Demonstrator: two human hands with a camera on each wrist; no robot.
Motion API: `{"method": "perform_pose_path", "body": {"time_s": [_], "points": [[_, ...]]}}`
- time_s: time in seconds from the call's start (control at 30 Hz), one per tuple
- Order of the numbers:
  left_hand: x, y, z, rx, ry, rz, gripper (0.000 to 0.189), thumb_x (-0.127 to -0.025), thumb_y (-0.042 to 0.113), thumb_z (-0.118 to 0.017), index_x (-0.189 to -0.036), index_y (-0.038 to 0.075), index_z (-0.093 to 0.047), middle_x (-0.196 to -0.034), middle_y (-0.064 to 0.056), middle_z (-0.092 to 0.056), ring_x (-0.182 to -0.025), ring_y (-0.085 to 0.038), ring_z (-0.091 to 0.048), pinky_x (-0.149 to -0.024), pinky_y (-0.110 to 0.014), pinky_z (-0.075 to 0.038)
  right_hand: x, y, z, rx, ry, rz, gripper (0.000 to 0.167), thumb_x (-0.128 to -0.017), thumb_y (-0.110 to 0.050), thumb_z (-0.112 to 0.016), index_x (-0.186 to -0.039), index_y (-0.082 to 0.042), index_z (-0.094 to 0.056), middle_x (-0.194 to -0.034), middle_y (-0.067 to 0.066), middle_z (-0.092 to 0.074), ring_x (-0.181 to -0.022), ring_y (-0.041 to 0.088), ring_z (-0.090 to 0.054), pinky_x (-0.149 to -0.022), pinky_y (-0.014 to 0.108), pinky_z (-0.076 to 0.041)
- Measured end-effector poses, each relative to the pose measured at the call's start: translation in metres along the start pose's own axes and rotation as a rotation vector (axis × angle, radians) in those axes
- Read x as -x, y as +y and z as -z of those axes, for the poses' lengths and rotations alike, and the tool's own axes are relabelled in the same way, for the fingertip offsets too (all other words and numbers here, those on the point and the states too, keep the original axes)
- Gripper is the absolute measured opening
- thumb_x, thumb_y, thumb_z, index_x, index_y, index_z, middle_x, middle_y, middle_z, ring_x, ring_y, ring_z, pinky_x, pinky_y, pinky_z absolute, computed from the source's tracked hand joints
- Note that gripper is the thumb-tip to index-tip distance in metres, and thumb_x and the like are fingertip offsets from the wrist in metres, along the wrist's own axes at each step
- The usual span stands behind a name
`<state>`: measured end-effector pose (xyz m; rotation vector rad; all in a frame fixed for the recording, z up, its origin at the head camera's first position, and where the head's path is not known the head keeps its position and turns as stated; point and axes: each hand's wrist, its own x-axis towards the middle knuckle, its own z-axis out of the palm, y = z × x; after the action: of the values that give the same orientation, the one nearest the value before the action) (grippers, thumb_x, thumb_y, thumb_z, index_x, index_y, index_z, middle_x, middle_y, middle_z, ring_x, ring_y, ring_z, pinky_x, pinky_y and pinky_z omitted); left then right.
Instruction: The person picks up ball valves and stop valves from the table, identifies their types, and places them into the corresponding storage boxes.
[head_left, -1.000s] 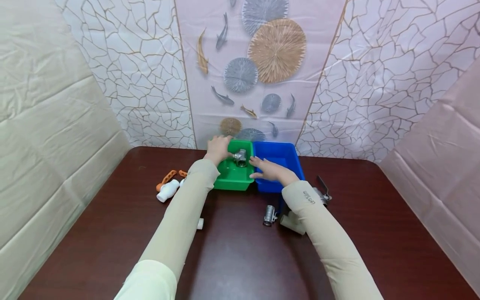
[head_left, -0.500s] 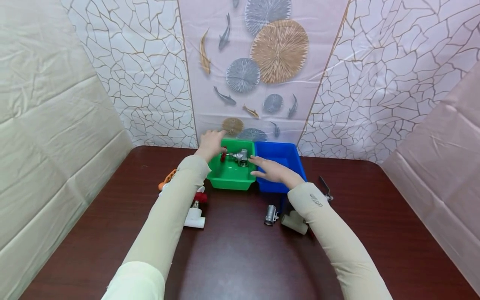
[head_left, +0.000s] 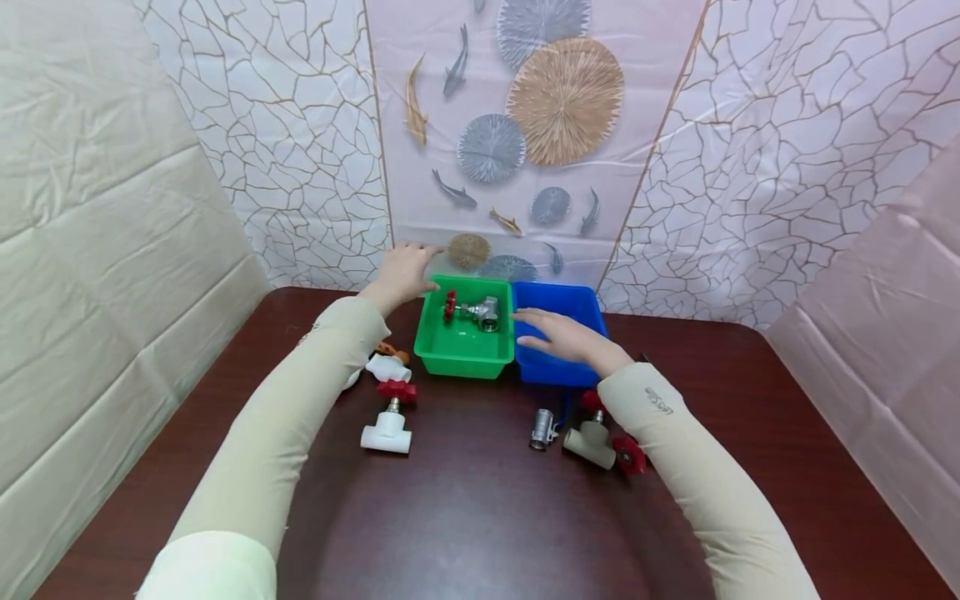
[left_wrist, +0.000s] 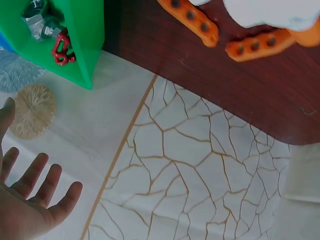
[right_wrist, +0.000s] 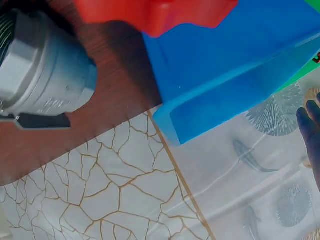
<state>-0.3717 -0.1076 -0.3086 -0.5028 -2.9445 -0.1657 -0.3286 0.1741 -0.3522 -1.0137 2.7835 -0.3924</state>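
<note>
A metal gate valve (head_left: pixel 487 313) with a red handwheel (head_left: pixel 450 306) lies in the green bin (head_left: pixel 465 365). My left hand (head_left: pixel 402 273) is off the bin's left side, fingers spread and holding nothing; the left wrist view also shows this hand (left_wrist: pixel 35 200) apart from the green bin (left_wrist: pixel 80 45). Over the blue bin (head_left: pixel 557 374), close to its left rim, my right hand (head_left: pixel 564 337) stretches out with straight fingers and nothing in its grasp. Only the fingers of the right hand (right_wrist: pixel 312 135) show at the edge of the right wrist view.
On the table's left are a white tee-shaped valve (head_left: pixel 387 433) with a red handwheel and white valves (head_left: pixel 389 367) with orange handles (left_wrist: pixel 192 20). To the right lie a small metal valve (head_left: pixel 543 429), a beige valve (head_left: pixel 590 443) and a larger metal valve (right_wrist: pixel 55 70) with a black lever.
My left hand has drawn away left from the green bin, uncovering the gate valve's red handwheel. The right hand has shifted slightly right, and more valves show beside the sleeves.
</note>
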Motion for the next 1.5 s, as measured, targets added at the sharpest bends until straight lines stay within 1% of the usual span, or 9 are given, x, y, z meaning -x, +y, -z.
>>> {"method": "perform_pose_path", "body": {"time_s": [0.23,0.4,0.6,0.7,0.8,0.97,1.07,1.27,1.5], "points": [[0.011,-0.007,0.009,0.012,0.036,-0.060,0.065,-0.086,0.035,-0.068,-0.143,0.016,-0.041,-0.139,-0.015,-0.049,-0.126,-0.036,-0.045,-0.097,-0.053,-0.043,0.012,0.004,0.006,0.025,0.019,0.015,0.055,-0.098,-0.027,-0.051,-0.144,-0.001,-0.036,-0.148,0.022,-0.035,-0.138,0.038,-0.031,-0.112,0.052,-0.027],[0.025,-0.015,0.015,0.019,0.072,-0.071,0.062,-0.088,0.036,-0.066,-0.142,0.017,-0.042,-0.138,-0.015,-0.049,-0.124,-0.036,-0.047,-0.095,-0.053,-0.045,0.020,0.005,0.009,0.031,0.030,0.023,0.055,-0.098,-0.028,-0.051,-0.144,-0.002,-0.036,-0.148,0.022,-0.036,-0.138,0.038,-0.031,-0.112,0.052,-0.026],[0.042,-0.023,0.025,0.035,0.146,-0.092,0.059,-0.088,0.038,-0.065,-0.140,0.018,-0.044,-0.134,-0.016,-0.052,-0.119,-0.037,-0.051,-0.089,-0.053,-0.047,0.032,0.006,0.012,0.054,0.039,0.038,0.055,-0.097,-0.027,-0.052,-0.143,-0.002,-0.037,-0.147,0.022,-0.037,-0.138,0.039,-0.031,-0.112,0.053,-0.026],[0.051,-0.027,0.028,0.058,0.179,-0.116,0.058,-0.088,0.038,-0.065,-0.139,0.018,-0.045,-0.133,-0.017,-0.053,-0.119,-0.037,-0.051,-0.090,-0.053,-0.047,0.038,0.004,0.012,0.071,0.061,0.040,0.055,-0.096,-0.027,-0.053,-0.143,-0.002,-0.038,-0.146,0.022,-0.038,-0.137,0.039,-0.032,-0.111,0.054,-0.027],[0.060,-0.030,0.029,0.087,0.196,-0.136,0.058,-0.088,0.036,-0.066,-0.139,0.018,-0.045,-0.132,-0.018,-0.054,-0.119,-0.037,-0.051,-0.093,-0.054,-0.045,0.043,-0.001,0.008,0.076,0.118,0.009,0.054,-0.096,-0.027,-0.054,-0.141,0.000,-0.040,-0.145,0.024,-0.039,-0.137,0.041,-0.032,-0.110,0.055,-0.029],[0.071,-0.034,0.029,0.171,0.231,-0.114,0.058,-0.088,0.033,-0.066,-0.140,0.016,-0.045,-0.135,-0.017,-0.052,-0.124,-0.036,-0.047,-0.098,-0.054,-0.041,0.044,-0.015,-0.001,0.004,0.243,-0.070,0.053,-0.095,-0.028,-0.056,-0.138,0.001,-0.044,-0.141,0.025,-0.043,-0.135,0.042,-0.033,-0.109,0.056,-0.030],[0.073,-0.034,0.030,0.207,0.260,-0.107,0.058,-0.088,0.032,-0.066,-0.140,0.016,-0.045,-0.135,-0.016,-0.052,-0.123,-0.035,-0.047,-0.098,-0.054,-0.041,0.043,-0.025,-0.005,-0.024,0.276,-0.076,0.054,-0.094,-0.027,-0.058,-0.138,0.001,-0.044,-0.140,0.025,-0.044,-0.134,0.043,-0.035,-0.108,0.055,-0.031],[0.081,-0.034,0.033,0.231,0.278,-0.128,0.057,-0.088,0.030,-0.067,-0.139,0.015,-0.046,-0.133,-0.016,-0.054,-0.122,-0.036,-0.048,-0.096,-0.054,-0.042,0.041,-0.038,-0.010,-0.050,0.280,-0.068,0.058,-0.092,-0.028,-0.061,-0.139,0.000,-0.042,-0.141,0.023,-0.044,-0.131,0.038,-0.041,-0.105,0.052,-0.037],[0.094,-0.043,0.031,0.250,0.295,-0.092,0.058,-0.088,0.028,-0.067,-0.140,0.016,-0.046,-0.134,-0.016,-0.053,-0.122,-0.037,-0.047,-0.094,-0.055,-0.043,0.037,-0.053,-0.016,-0.093,0.261,-0.035,0.061,-0.091,-0.030,-0.063,-0.141,-0.003,-0.041,-0.142,0.019,-0.044,-0.131,0.036,-0.043,-0.103,0.051,-0.040]]}}
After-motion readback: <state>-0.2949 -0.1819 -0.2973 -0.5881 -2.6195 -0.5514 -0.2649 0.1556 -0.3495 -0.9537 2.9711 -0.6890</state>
